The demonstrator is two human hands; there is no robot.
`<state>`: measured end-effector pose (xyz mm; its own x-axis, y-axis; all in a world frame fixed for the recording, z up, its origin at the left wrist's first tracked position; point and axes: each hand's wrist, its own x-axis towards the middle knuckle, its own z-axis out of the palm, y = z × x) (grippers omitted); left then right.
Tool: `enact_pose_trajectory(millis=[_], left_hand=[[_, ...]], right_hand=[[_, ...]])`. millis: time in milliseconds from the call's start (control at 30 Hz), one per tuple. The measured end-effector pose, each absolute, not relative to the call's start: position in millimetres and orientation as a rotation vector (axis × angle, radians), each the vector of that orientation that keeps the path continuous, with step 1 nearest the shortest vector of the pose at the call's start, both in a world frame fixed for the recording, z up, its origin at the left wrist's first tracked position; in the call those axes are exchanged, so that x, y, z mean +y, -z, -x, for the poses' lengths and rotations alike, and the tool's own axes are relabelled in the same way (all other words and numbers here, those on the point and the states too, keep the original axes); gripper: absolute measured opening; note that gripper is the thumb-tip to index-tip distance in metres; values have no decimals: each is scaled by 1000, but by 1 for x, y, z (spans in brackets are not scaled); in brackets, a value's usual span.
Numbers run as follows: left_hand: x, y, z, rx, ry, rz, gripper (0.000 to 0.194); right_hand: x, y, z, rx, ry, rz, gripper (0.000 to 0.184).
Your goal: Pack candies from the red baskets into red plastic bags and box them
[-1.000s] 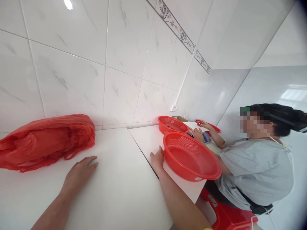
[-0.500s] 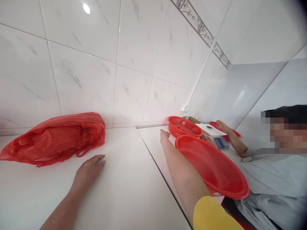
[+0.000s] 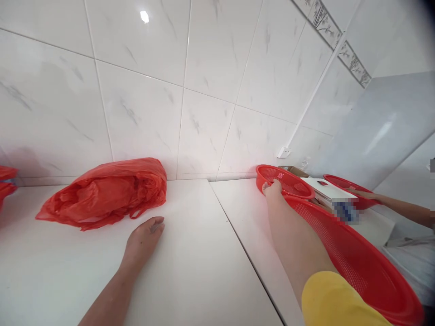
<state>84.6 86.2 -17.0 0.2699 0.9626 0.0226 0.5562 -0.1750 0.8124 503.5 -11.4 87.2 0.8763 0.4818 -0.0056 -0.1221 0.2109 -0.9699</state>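
Observation:
My left hand (image 3: 144,237) rests low over the white tabletop, fingers loosely curled with a gap between thumb and forefinger. Just beyond it lies a crumpled red plastic bag (image 3: 102,194) with its mouth loosely bunched. My right arm reaches forward to the smaller red mesh basket (image 3: 292,181). Over the near left rim of that basket, my right hand (image 3: 273,186) has its fingers drawn together; what they hold, if anything, is too small to make out. A large red oval basket (image 3: 367,267) sits beside and partly behind my right forearm.
A co-worker's arm (image 3: 404,208) reaches to another red basket (image 3: 360,197) at the right. A white box (image 3: 326,188) and a brown carton (image 3: 294,171) stand between the baskets. More red plastic (image 3: 5,181) shows at the left edge. A seam divides the tabletops; a tiled wall rises behind.
My right hand has moved from beside the smaller basket to over its rim, fingers closing. My left fingers have curled in more. The view has swung left, and the co-worker's hand has lowered to their basket.

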Motion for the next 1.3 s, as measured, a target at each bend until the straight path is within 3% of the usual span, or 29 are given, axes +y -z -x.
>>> enact_pose_trajectory(millis=[367,600,800,967,1133,1300], left_hand=[[85,15,-87,1382,-758,-1834,32],[87,19,-86,1324,-853,-1832,30],[87,21,-81,1206,-966,-1762,36],[90,27,-76,1037,-1236,-1569,52],[91,30,-76,962,-1321,-1453,63],[86,20,-77,1059,-1238,-1511,61]], right_hand=[[16,-104,-508,164,-328,1045,34],[20,-113,-427,66,-472,952,29],[-4,-81,-323,-73,-677,932,21],[-60,-57,-252,-213,-889,935,18],[-151,-50,-238,-530,-1220,1045,39],[-254,-11,-288,-216,-962,1254,47]])
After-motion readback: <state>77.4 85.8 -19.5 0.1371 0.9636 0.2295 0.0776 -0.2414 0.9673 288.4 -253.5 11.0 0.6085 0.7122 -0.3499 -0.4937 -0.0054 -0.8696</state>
